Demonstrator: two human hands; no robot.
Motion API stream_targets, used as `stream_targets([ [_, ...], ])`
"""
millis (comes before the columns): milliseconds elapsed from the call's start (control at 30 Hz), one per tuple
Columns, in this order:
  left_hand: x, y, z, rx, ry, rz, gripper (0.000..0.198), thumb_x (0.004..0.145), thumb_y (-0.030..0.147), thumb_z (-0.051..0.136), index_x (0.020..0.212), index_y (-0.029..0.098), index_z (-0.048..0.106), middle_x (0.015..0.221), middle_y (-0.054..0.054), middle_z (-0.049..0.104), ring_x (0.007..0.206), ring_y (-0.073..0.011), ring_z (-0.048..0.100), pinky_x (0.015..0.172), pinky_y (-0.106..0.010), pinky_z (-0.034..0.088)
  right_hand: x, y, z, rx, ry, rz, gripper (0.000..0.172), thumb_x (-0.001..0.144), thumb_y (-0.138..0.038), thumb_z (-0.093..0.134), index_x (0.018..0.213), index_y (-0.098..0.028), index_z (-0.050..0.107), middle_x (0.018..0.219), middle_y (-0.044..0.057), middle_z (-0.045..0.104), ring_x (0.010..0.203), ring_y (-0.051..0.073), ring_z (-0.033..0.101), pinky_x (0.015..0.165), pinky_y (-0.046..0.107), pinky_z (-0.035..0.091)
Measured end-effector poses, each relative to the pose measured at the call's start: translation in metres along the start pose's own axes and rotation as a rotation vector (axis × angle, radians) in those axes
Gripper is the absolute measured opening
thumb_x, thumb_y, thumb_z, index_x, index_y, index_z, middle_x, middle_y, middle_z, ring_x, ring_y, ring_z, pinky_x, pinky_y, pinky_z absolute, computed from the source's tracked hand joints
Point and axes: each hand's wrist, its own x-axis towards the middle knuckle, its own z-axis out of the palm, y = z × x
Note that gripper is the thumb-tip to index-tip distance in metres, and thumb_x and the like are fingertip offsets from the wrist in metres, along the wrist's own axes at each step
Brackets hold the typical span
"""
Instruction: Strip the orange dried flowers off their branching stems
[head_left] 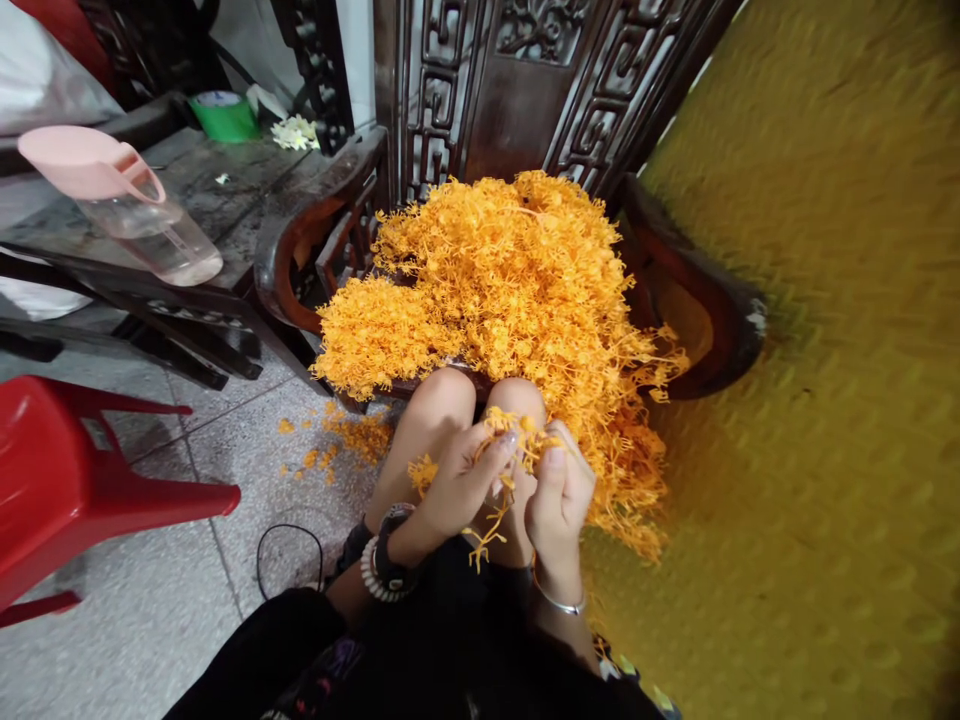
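Above my knees, both hands are pinched on a thin sprig of orange artificial flowers, whose branching end hangs below the fingers. My left hand is on the left, its thumb laid over the stems. Close by on the right, my right hand is closed round the same orange stems. Some orange blossoms stick out above and between the fingers. Just beyond my knees rises a large heap of the same orange flowers, piled on a carved dark wooden chair. Part of the heap spills down at its right.
To the left stands a wooden table with a pink-lidded clear bottle, green tape and white flowers. A red plastic stool is at far left. Orange bits lie on the floor. A yellow-brown surface fills the right.
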Motion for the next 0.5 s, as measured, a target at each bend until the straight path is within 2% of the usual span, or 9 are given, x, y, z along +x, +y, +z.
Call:
stream_targets([
  [67,0.004,0.0,0.001,-0.025,0.041,0.008,0.03,0.083,0.043,0.054,0.073,0.016,0.053,0.062,0.001,0.049,0.059,-0.01,0.044,0.055,-0.023,0.037,0.001,0.0,0.0,0.025,-0.028,0.033,0.033,0.092,-0.032,0.038,0.062,-0.02,0.041,0.063,-0.001,0.04,0.059,0.013,0.037,0.057,0.029,0.029],
  [100,0.006,0.001,0.001,-0.022,0.023,-0.003,0.03,0.082,0.043,0.056,0.073,0.015,0.054,0.064,0.0,0.051,0.061,-0.0106,0.046,0.056,-0.023,0.038,0.001,0.001,-0.001,0.04,-0.043,0.06,0.034,0.092,-0.034,0.039,0.061,-0.02,0.041,0.062,-0.001,0.04,0.057,0.012,0.036,0.056,0.028,0.029],
  [200,0.011,0.003,-0.003,-0.023,-0.161,-0.144,0.041,0.082,0.048,0.055,0.058,0.015,0.051,0.054,0.001,0.045,0.052,-0.0089,0.039,0.048,-0.024,0.031,0.004,0.005,-0.008,0.15,-0.062,0.22,0.04,0.091,-0.039,0.043,0.056,-0.019,0.038,0.057,-0.003,0.036,0.053,0.01,0.031,0.052,0.027,0.026],
  [300,0.01,-0.002,-0.002,-0.198,-0.296,-0.222,0.051,0.083,0.05,0.053,0.045,0.017,0.041,0.042,0.004,0.034,0.041,-0.0066,0.03,0.042,-0.026,0.022,0.001,0.007,-0.015,0.357,-0.103,0.389,0.045,0.088,-0.043,0.046,0.052,-0.019,0.037,0.05,-0.004,0.031,0.048,0.009,0.027,0.048,0.026,0.023],
  [400,0.003,-0.012,0.007,-0.436,-0.286,-0.135,0.056,0.082,0.053,0.052,0.041,0.018,0.037,0.037,0.004,0.03,0.035,-0.0051,0.027,0.041,-0.026,0.019,-0.005,0.005,-0.011,0.534,-0.021,0.407,0.046,0.088,-0.044,0.045,0.05,-0.019,0.038,0.049,-0.005,0.026,0.045,0.009,0.021,0.046,0.026,0.021],
  [500,-0.003,-0.019,0.018,-0.515,-0.226,-0.02,0.056,0.084,0.05,0.052,0.041,0.017,0.038,0.037,0.004,0.03,0.035,-0.0042,0.026,0.041,-0.026,0.019,-0.005,0.0,0.0,0.647,0.088,0.355,0.046,0.09,-0.042,0.041,0.05,-0.019,0.036,0.051,-0.004,0.025,0.045,0.009,0.019,0.046,0.026,0.021],
])
